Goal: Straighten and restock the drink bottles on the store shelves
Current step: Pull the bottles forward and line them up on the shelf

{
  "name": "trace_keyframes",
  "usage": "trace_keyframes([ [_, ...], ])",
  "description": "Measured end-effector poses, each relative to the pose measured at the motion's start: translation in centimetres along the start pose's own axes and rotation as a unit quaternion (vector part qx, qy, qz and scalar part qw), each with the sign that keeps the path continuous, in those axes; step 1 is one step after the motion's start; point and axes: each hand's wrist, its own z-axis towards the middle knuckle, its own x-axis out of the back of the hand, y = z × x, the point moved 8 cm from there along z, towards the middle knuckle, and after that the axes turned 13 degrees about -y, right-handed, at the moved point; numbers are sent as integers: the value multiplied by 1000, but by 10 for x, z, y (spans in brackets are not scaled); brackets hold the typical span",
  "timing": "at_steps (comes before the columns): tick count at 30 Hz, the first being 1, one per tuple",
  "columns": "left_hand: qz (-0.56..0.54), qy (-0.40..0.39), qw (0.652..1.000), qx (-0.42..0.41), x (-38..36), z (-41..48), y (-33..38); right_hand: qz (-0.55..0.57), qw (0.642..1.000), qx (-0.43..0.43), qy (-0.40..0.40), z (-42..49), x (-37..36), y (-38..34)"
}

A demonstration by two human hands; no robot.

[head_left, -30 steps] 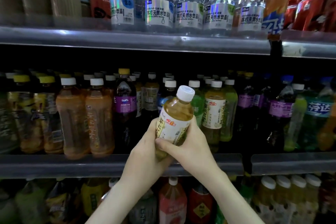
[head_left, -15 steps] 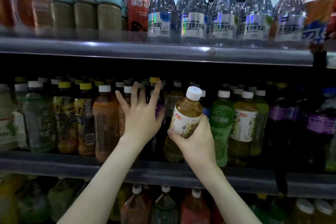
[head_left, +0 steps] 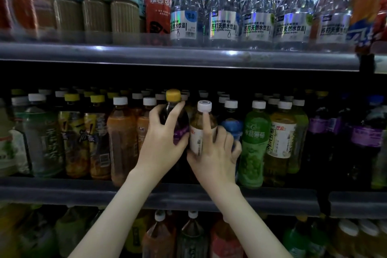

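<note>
On the left part of the middle shelf (head_left: pixel 83 192) the rows stand close together, and the orange tea bottles (head_left: pixel 121 138) are just beside the place where the work happens. The left hand (head_left: pixel 161 146) grips the dark bottle with the yellow cap (head_left: pixel 180 130), thumb on one side and fingers on the other. I think it holds this bottle aside to make room.

Directly to the right, touching it, is the tea bottle with the white cap (head_left: pixel 196 132). The right hand (head_left: pixel 215 153) holds it with curled fingers, and the index finger lies straight up along the front. The bottle is upright at the front of the shelf. Its bottom is hidden by the hand, so I cannot tell if it already stands.

After it come a blue bottle (head_left: pixel 232 125), a green bottle (head_left: pixel 253 142) and a tea bottle with the same label (head_left: pixel 281 138).

The gap looks narrow. If the tea bottle is pushed in with force, it may knock the blue bottle or the ones behind. If the left hand lets go too early, the dark bottle may lean back against it. Also the same kind stands beyond the green bottle, so this row is perhaps the wrong one.
</note>
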Motion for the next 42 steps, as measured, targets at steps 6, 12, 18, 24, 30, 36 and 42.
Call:
trace_keyframes([
  [6,8,22,1000,-12,6,-29,-1,-64,996,47,-51,12,-11,-2],
  [12,4,31,999,-19,10,-41,-5,-158,969,70,-174,22,-22,6],
  [18,-13,75,996,-45,16,-57,-5,-196,952,95,-215,23,-24,3],
  [24,-38,116,991,-53,22,-63,-7,-181,959,99,-195,10,-37,-2],
  [30,-37,143,987,-66,39,-63,-3,-216,937,98,-255,0,-45,-6],
  [36,-55,186,980,-39,69,-61,-6,-228,920,103,-301,2,-57,-7],
  [42,-63,197,977,-58,83,-61,-8,-224,934,88,-263,5,-81,-7],
])
